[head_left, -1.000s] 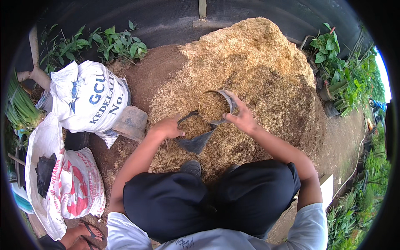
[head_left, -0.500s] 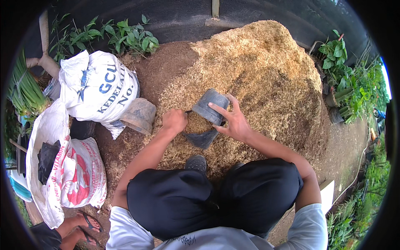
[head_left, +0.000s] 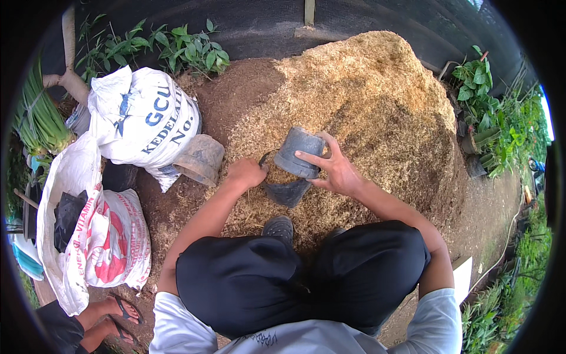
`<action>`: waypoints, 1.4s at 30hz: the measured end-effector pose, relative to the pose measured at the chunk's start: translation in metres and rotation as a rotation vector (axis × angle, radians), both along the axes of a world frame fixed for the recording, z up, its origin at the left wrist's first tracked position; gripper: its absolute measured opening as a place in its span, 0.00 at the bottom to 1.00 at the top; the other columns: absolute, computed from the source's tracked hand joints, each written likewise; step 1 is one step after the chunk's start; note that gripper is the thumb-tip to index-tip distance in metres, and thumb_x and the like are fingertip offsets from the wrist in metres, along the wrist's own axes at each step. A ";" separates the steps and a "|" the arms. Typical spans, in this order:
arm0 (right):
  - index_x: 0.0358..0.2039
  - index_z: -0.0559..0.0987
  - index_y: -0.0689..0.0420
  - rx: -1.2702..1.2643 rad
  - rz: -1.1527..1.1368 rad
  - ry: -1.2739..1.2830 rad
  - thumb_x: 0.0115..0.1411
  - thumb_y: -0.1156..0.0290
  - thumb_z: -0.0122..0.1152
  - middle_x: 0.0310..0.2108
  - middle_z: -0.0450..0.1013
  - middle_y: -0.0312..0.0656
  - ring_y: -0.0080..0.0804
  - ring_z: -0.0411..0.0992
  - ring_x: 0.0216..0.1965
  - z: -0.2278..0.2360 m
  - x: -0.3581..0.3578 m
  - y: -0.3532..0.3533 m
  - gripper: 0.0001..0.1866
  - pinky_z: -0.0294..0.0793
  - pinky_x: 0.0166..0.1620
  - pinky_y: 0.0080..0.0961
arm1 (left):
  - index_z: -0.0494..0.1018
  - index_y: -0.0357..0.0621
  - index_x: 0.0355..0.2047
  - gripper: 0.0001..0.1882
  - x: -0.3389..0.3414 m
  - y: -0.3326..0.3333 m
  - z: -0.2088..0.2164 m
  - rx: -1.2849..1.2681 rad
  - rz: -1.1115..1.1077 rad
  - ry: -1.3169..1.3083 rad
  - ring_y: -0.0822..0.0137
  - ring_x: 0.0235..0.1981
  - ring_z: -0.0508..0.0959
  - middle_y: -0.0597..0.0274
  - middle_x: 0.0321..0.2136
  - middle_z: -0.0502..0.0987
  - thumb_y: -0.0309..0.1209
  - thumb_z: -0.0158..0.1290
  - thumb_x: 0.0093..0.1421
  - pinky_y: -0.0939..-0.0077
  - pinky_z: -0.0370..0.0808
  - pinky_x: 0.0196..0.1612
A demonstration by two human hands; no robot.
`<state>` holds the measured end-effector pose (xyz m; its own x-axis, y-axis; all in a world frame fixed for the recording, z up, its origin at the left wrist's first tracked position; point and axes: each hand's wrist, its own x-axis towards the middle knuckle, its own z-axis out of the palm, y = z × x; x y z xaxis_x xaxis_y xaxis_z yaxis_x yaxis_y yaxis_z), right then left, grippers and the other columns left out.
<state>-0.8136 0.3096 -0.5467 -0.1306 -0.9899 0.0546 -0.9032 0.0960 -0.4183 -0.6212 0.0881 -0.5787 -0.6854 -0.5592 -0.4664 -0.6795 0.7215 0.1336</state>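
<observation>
My right hand (head_left: 337, 168) grips a grey plastic pot (head_left: 299, 148), thumb and fingers along its side. The pot is tipped nearly upside down, rim lowest, above a black plastic planting bag (head_left: 287, 193). My left hand (head_left: 246, 173) is closed on the bag's left edge, and a strip of that edge stands up past my fingers. Brown shavings show at the bag's mouth, under the pot. Both hands work just in front of my knees, at the near side of a large heap of wood shavings (head_left: 377, 76). The pot's inside is hidden.
To the left lies a second, soil-stained pot (head_left: 203, 159) against a full white sack (head_left: 147, 127). Nearer stands an open white-and-red sack (head_left: 118, 242) with black plastic (head_left: 68, 221) inside. Another person's sandalled feet (head_left: 121, 312) show at lower left. Plants (head_left: 474, 76) edge the right.
The pot has turned further over, its rim now pointing more squarely down at the bag. My left hand has pulled the bag's edge up a little. The whole view has shifted slightly.
</observation>
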 end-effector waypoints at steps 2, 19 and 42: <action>0.71 0.69 0.19 -0.125 -0.029 -0.056 0.51 0.66 0.84 0.75 0.43 0.60 0.55 0.82 0.53 0.001 -0.003 0.003 0.50 0.87 0.59 0.44 | 0.81 0.33 0.52 0.37 -0.002 0.001 0.009 0.174 0.078 -0.065 0.50 0.40 0.89 0.50 0.39 0.87 0.59 0.44 0.74 0.54 0.81 0.58; 0.72 0.69 0.27 -0.283 -0.101 0.072 0.51 0.69 0.84 0.74 0.45 0.57 0.50 0.82 0.51 0.006 -0.012 0.018 0.51 0.90 0.55 0.41 | 0.80 0.39 0.52 0.28 0.006 0.010 0.012 0.134 -0.218 0.303 0.49 0.54 0.81 0.40 0.58 0.76 0.53 0.51 0.69 0.50 0.76 0.58; 0.77 0.61 0.42 -0.196 -0.665 -0.071 0.61 0.55 0.78 0.66 0.62 0.64 0.49 0.83 0.47 -0.034 -0.045 0.036 0.49 0.85 0.55 0.41 | 0.48 0.42 0.79 0.62 -0.005 0.034 -0.025 0.083 -0.820 0.095 0.42 0.79 0.51 0.45 0.81 0.43 0.56 0.69 0.56 0.48 0.58 0.78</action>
<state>-0.8587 0.3453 -0.5805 -0.7159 -0.6710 0.1930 -0.6485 0.5364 -0.5401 -0.6266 0.1218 -0.6035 -0.8992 0.1693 -0.4035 0.0751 0.9681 0.2389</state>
